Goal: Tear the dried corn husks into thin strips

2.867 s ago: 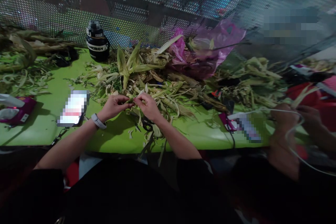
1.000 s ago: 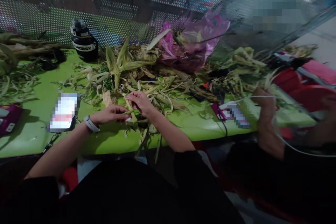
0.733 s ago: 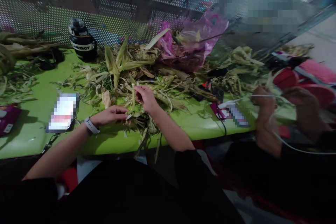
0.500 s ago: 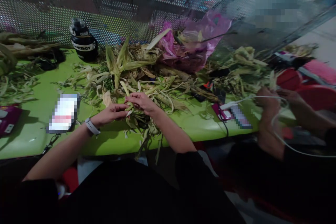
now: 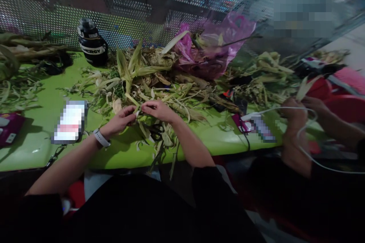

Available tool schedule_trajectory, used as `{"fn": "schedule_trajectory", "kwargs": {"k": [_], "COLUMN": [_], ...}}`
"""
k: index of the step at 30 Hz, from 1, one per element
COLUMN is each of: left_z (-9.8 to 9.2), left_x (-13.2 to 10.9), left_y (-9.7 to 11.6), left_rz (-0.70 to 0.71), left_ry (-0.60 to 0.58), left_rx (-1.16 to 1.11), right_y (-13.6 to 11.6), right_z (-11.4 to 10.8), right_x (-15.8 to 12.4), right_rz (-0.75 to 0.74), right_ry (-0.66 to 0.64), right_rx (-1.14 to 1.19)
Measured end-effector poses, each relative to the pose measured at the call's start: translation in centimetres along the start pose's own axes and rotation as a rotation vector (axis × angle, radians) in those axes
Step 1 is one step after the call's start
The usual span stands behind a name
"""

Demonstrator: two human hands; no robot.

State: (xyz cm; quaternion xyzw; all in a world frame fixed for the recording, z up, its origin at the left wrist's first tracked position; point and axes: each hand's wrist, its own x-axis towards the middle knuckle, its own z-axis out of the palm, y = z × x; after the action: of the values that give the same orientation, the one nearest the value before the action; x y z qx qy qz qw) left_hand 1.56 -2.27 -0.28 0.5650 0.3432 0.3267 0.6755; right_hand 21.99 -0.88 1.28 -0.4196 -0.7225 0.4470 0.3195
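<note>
A pale green strip of corn husk [image 5: 132,100] slants down from the pile, its lower end between my two hands. On its left side my left hand [image 5: 123,119], with a white watch band on the wrist, is closed with thumb and fingers pinching that end. My right hand [image 5: 159,112] pinches the same end from the right, a little apart from the left. Above them, broad green-yellow husk leaves [image 5: 129,66] fan upward, apparently joined to the strip. Loose shredded husk [image 5: 168,138] lies below my right hand and hangs over the table edge.
On the green table [image 5: 114,155] stand a dark bottle [image 5: 92,51] and a pink plastic bag [image 5: 211,55] amid husk scraps. A phone [image 5: 70,123] lies at left, another phone [image 5: 264,127] at right. A co-worker's hands [image 5: 295,110] hold a husk beside a white cable [image 5: 298,133].
My hands have drawn slightly apart at the strip's lower end, and my right fingers have shifted. The co-worker's husk shows more clearly above their hands. The view has shifted slightly.
</note>
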Motion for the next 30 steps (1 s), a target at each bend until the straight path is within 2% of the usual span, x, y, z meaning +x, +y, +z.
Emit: {"fn": "schedule_trajectory", "kwargs": {"k": [2, 5, 11, 15, 18, 20, 26, 30], "left_z": [0.0, -0.2, -0.4, -0.5, -0.6, -0.8, -1.0, -0.7], "left_x": [0.1, 0.1, 0.2, 0.3, 0.4, 0.6, 0.8, 0.6], "left_y": [0.1, 0.2, 0.3, 0.5, 0.5, 0.4, 0.0, 0.1], "left_rz": [-0.008, -0.028, -0.026, -0.064, -0.082, -0.105, -0.151, -0.119], "left_ry": [0.07, 0.094, 0.138, 0.186, 0.228, 0.215, 0.066, 0.075], "left_rx": [-0.105, -0.214, -0.191, -0.297, -0.396, -0.432, -0.386, -0.361], "right_y": [0.1, 0.5, 1.3, 1.4, 1.5, 1.7, 2.2, 2.3], "right_z": [-0.6, -0.8, -0.6, -0.9, -1.1, -1.0, -0.9, -1.2], "right_x": [-0.1, 0.0, 0.3, 0.4, 0.4, 0.5, 0.7, 0.7], "right_rz": [-0.04, -0.096, -0.181, -0.181, -0.166, -0.162, -0.164, -0.15], "right_ry": [0.041, 0.148, 0.238, 0.356, 0.387, 0.385, 0.405, 0.482], "right_rx": [-0.067, -0.124, -0.211, -0.256, -0.268, -0.26, -0.253, -0.261]}}
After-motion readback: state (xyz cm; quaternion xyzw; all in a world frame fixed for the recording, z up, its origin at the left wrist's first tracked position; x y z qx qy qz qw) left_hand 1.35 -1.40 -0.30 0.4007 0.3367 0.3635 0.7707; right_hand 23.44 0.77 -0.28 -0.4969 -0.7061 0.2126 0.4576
